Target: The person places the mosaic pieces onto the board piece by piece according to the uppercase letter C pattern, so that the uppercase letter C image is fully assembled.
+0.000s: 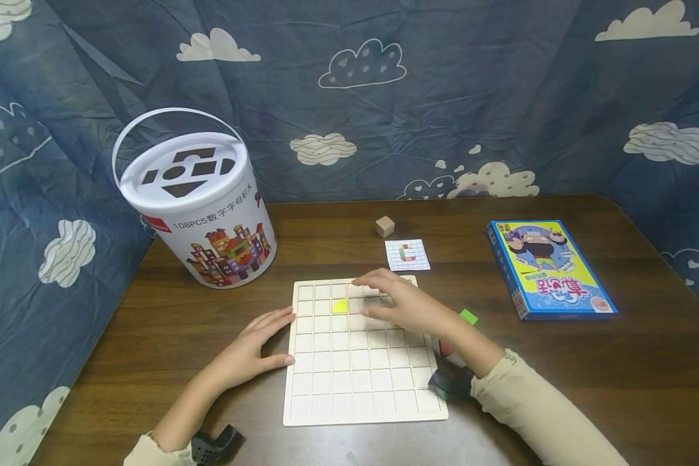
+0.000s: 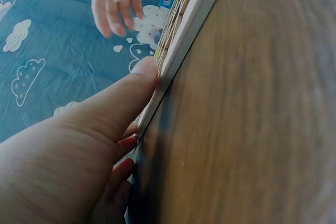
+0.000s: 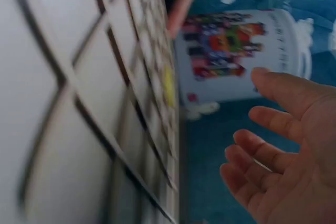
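A pale wooden grid board (image 1: 332, 375) lies on the table, with a flat yellow piece (image 1: 340, 306) in one cell of its second row from the back. My left hand (image 1: 241, 349) touches the board's left edge with thumb and fingertips, its fingers fairly straight. Over the board's back right part hovers my right hand (image 1: 404, 301), just right of the yellow piece. In the right wrist view this hand (image 3: 278, 156) has loosely bent fingers and holds nothing. A green piece (image 1: 468, 316) and a red piece (image 1: 445, 348), partly hidden by the right forearm, lie beside the board.
Behind the board are a small card (image 1: 393, 261) with a coloured grid pattern and a wooden cube (image 1: 385, 226). A white lidded bucket (image 1: 210, 220) stands at the back left. At the right lies a blue and yellow box (image 1: 550, 268). A cloud-print cloth (image 1: 279, 77) hangs behind the table.
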Demonstrator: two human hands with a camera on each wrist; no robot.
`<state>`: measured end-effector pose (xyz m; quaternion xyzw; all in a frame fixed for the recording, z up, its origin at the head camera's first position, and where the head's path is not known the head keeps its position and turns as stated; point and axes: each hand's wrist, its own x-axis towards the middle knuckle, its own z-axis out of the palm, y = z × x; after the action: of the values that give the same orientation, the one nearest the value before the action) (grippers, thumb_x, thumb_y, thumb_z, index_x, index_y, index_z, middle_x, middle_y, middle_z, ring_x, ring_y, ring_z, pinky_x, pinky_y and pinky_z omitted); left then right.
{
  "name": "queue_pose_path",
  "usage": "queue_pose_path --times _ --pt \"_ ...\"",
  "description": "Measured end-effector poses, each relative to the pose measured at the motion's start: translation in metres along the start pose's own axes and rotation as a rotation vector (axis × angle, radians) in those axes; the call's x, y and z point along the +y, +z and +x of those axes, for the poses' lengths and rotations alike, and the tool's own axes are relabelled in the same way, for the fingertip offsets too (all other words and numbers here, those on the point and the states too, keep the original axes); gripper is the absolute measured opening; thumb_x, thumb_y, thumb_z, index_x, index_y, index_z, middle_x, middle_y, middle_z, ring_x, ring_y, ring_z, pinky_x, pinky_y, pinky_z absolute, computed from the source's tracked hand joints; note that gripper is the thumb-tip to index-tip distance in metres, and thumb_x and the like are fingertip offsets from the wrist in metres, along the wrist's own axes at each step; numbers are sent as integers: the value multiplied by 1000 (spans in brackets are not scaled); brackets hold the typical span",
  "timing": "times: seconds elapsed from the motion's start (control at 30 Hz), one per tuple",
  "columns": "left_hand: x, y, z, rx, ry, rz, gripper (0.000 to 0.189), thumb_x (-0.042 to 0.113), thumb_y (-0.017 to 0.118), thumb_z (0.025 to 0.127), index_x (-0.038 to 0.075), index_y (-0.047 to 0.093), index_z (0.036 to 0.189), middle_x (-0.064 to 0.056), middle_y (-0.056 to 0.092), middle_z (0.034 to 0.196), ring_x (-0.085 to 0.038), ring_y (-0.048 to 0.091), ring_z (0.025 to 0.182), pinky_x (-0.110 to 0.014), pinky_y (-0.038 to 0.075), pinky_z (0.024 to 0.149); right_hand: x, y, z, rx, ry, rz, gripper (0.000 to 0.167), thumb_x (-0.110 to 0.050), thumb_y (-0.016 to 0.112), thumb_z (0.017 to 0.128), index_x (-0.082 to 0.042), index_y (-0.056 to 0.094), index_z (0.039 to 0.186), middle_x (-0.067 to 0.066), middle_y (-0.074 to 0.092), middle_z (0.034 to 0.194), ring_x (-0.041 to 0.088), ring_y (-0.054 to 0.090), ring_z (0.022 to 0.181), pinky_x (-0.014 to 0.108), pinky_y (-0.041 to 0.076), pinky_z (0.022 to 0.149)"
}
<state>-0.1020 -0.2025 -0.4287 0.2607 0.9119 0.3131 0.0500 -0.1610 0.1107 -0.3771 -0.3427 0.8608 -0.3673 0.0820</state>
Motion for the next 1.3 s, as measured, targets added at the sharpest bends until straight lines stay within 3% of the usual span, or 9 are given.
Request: queue_pose_path --times 0.13,0.27,0.43,0.57,0.77,1.07,1.3 --pt "1 0 0 3 -5 17 79 51 65 74 13 37 138 -3 29 144 -32 23 129 -53 20 100 1 -21 -20 83 -8 -31 47 -26 65 83 -15 51 127 3 47 127 21 42 117 45 38 92" --pt "3 0 0 0 -15 16 80 52 65 73 14 37 138 -2 28 144 -33 22 130 -55 20 100 12 -36 -42 114 65 -56 49 -24 68 81 -16 51 126 8 45 129 27 41 119 50 36 92" --pt "4 -1 1 -5 -16 6 80 50 66 73 14 36 138 -2 27 145 -32 22 130 -55 20 100 38 -46 -65 86 159 -25 49 -21 68 81 -14 51 126 5 47 128 28 42 117 51 36 91" --pt "4 -1 1 -6 -11 3 80 50 65 74 13 36 139 -2 27 145 -31 22 130 -54 21 100 62 -51 -76 34 174 21 44 -14 66 82 -11 53 124 5 51 123 26 46 113 49 38 91" --pt "4 -1 1 -11 -8 2 81 52 64 74 13 36 139 -2 27 145 -29 22 130 -53 21 100 84 -53 -82 -28 196 31 39 -3 62 82 -10 57 120 7 55 118 27 49 108 49 39 89" --pt "4 -2 1 -11 -14 0 81 52 64 74 13 36 139 -2 27 145 -30 22 130 -54 20 100 80 -48 -80 -31 145 -91 32 -8 67 80 -10 63 111 5 57 109 25 51 101 48 42 85" --pt "4 -1 1 -13 -17 0 80 50 65 74 13 36 139 -2 27 145 -30 21 130 -54 20 100 77 -46 -77 -13 189 -116 27 -14 68 80 -11 64 107 2 57 102 20 52 93 42 44 81"
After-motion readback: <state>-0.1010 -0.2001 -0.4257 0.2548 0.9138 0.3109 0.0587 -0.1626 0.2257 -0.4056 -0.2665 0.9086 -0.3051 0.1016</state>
